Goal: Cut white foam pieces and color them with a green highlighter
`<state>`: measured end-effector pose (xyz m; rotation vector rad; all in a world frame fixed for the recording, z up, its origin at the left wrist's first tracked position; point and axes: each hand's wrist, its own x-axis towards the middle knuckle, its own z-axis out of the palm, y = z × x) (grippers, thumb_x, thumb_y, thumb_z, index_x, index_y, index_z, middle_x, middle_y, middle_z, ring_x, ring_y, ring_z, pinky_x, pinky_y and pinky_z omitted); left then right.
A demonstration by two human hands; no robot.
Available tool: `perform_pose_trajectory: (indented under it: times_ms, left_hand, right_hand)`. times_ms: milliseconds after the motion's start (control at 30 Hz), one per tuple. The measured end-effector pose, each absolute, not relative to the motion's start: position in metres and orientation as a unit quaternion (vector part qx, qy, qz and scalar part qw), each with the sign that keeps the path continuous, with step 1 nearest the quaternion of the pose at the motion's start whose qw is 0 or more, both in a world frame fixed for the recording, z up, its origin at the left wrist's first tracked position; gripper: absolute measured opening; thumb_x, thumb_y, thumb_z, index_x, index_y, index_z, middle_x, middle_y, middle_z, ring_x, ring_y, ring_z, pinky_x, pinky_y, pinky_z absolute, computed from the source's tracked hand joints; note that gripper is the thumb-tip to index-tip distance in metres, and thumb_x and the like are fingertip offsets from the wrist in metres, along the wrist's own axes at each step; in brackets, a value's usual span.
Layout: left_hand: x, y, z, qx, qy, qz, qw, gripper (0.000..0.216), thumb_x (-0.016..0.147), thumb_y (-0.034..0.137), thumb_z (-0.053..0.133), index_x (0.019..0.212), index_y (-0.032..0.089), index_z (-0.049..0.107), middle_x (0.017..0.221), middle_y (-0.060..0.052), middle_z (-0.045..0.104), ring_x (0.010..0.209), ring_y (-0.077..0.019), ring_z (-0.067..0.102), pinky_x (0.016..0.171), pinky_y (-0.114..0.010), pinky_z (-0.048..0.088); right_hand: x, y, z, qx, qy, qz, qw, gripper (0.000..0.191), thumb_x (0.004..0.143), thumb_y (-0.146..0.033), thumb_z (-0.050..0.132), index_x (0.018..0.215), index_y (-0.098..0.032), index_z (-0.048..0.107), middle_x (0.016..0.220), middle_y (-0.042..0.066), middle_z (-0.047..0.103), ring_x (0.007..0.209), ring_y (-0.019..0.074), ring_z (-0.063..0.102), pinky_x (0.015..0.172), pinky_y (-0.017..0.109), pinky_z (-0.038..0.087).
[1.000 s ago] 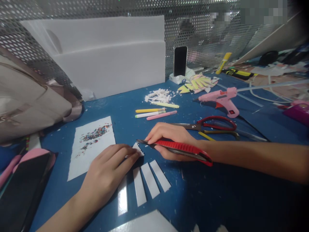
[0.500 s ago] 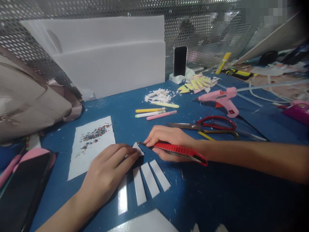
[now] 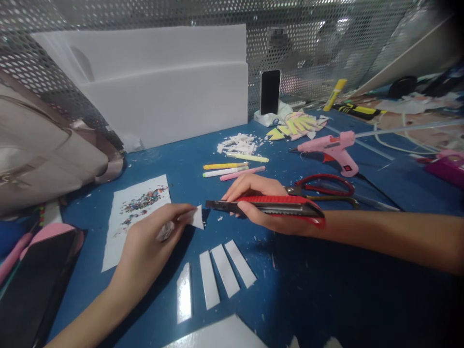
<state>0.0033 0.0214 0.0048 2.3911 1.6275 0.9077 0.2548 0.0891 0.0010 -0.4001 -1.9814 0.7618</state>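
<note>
My left hand (image 3: 155, 237) is closed in a pinch on a small white strip of card (image 3: 196, 217), whose end sticks out past the fingertips. My right hand (image 3: 257, 203) grips a red box cutter (image 3: 279, 207), its dark blade end pointing left at the card, with a small gap between them. Below the hands lie three white strips (image 3: 226, 270) side by side, and a glossy strip (image 3: 184, 295) to their left. A white sheet with colourful glitter bits (image 3: 143, 200) rests beyond my left hand. Tiny white crumbs dot the blue table.
Several pens (image 3: 232, 167) and a heap of white scraps (image 3: 239, 143) lie ahead. To the right are red-handled scissors (image 3: 326, 183) and a pink glue gun (image 3: 333, 147). A phone (image 3: 270, 92) stands at the back; another dark phone (image 3: 39, 285) lies left.
My left hand has lifted the white strip off the table and turned it. The box cutter has drawn back from its end and swung level, showing its side.
</note>
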Motion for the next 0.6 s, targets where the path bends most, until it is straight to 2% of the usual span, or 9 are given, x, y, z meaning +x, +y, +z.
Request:
perform_pose_trajectory:
  times_ms: [133, 267, 400, 600]
  left_hand:
    - [0.001, 0.025, 0.002, 0.808, 0.522, 0.268, 0.055, 0.019, 0.093, 0.028, 0.053, 0.11, 0.025, 0.061, 0.105, -0.002, 0.067, 0.091, -0.0141, 0.065, 0.078, -0.027, 0.053]
    - [0.0, 0.023, 0.003, 0.824, 0.509, 0.245, 0.048, 0.023, 0.092, 0.031, 0.056, 0.113, 0.025, 0.061, 0.112, -0.003, 0.063, 0.096, -0.0149, 0.063, 0.08, -0.027, 0.052]
    - [0.001, 0.02, 0.003, 0.834, 0.495, 0.24, 0.045, 0.014, 0.093, 0.029, 0.056, 0.103, 0.023, 0.062, 0.104, -0.002, 0.063, 0.088, -0.0123, 0.063, 0.077, -0.023, 0.05]
    - [0.013, 0.018, 0.002, 0.824, 0.51, 0.243, 0.052, 0.006, 0.093, 0.026, 0.054, 0.093, 0.02, 0.056, 0.09, 0.001, 0.055, 0.07, -0.0084, 0.054, 0.064, -0.02, 0.045]
  right_hand:
    - [0.255, 0.088, 0.002, -0.15, -0.822, 0.316, 0.449, 0.01, 0.083, -0.011, 0.056, 0.091, -0.014, 0.062, 0.092, 0.005, 0.068, 0.084, 0.0136, 0.064, 0.082, 0.033, 0.052]
    - [0.255, 0.089, 0.0, -0.138, -0.839, 0.298, 0.433, 0.014, 0.082, -0.009, 0.056, 0.093, -0.014, 0.062, 0.095, 0.005, 0.068, 0.088, 0.013, 0.064, 0.084, 0.031, 0.052]
    - [0.254, 0.089, -0.001, -0.131, -0.847, 0.294, 0.423, 0.014, 0.082, -0.01, 0.056, 0.095, -0.014, 0.062, 0.096, 0.007, 0.067, 0.092, 0.0134, 0.063, 0.086, 0.031, 0.052]
    - [0.251, 0.09, 0.0, -0.139, -0.858, 0.276, 0.41, 0.014, 0.081, -0.012, 0.059, 0.094, -0.016, 0.06, 0.097, 0.006, 0.067, 0.091, 0.0138, 0.063, 0.086, 0.032, 0.052]
